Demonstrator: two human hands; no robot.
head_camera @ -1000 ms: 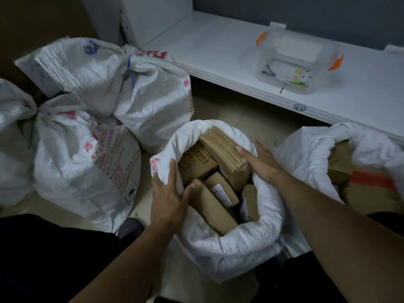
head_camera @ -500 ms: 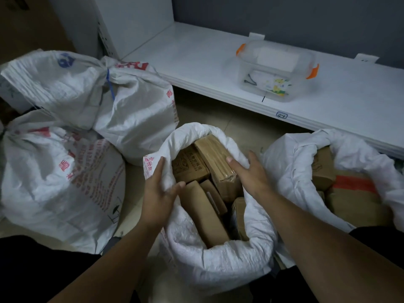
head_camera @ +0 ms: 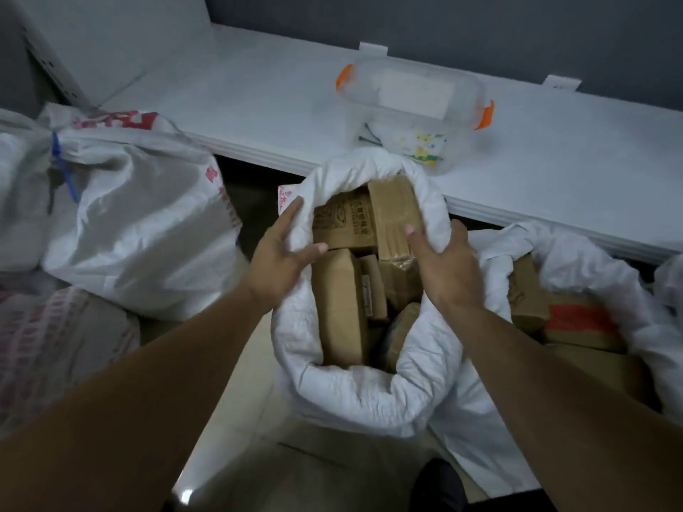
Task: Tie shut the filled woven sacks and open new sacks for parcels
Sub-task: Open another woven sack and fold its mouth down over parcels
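A white woven sack (head_camera: 354,393) stands open in the middle, its rim rolled down. It is full of brown cardboard parcels (head_camera: 340,304). My left hand (head_camera: 281,260) grips the rolled rim on the left side, thumb inside and fingers outside. My right hand (head_camera: 443,267) grips the rim on the right side, thumb over the inner edge beside a tall parcel (head_camera: 395,212). A second open sack (head_camera: 576,260) with parcels, one with red tape (head_camera: 580,319), sits to the right, touching the first.
Tied white sacks (head_camera: 148,223) with red print lie at the left, one bound with a blue tie (head_camera: 63,168). A low white shelf (head_camera: 258,105) runs behind, holding a clear plastic box (head_camera: 414,112) with orange latches. A dark shoe (head_camera: 439,485) shows at the bottom.
My right hand has left the tall parcel and taken the right rim. My left hand has slid up the left rim. The sack's mouth now sits closer to the shelf edge.
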